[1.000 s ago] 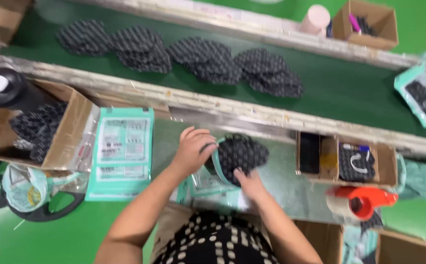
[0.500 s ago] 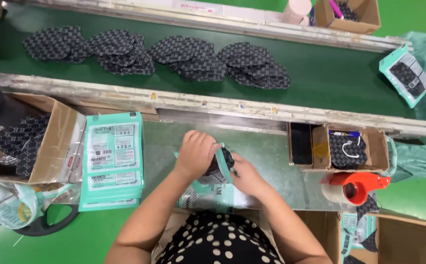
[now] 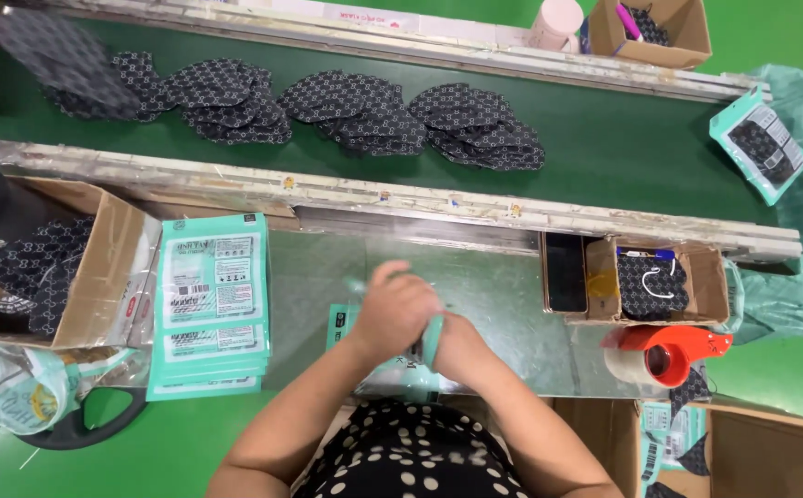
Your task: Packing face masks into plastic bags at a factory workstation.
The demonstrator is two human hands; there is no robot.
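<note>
My left hand (image 3: 394,309) and my right hand (image 3: 461,349) are pressed together on the metal worktop (image 3: 503,304), both closed on a teal pouch (image 3: 432,334). A strip of the pouch shows between the hands, and more of its edge sticks out to the left. Whatever is in the pouch is hidden under my fingers. A stack of flat teal pouches (image 3: 212,314) lies left of my left hand. Left of that, an open cardboard box (image 3: 97,277) holds black patterned masks (image 3: 37,267).
Several piles of black patterned masks (image 3: 355,111) lie on the green conveyor belt (image 3: 623,148), with a filled teal pouch (image 3: 759,143) at its right end. To the right are a small box of masks (image 3: 664,281) and a red tape dispenser (image 3: 664,350).
A black mask was in plain view between my hands beside the pouch. Now my hands have closed together over the pouch and the mask is out of sight.
</note>
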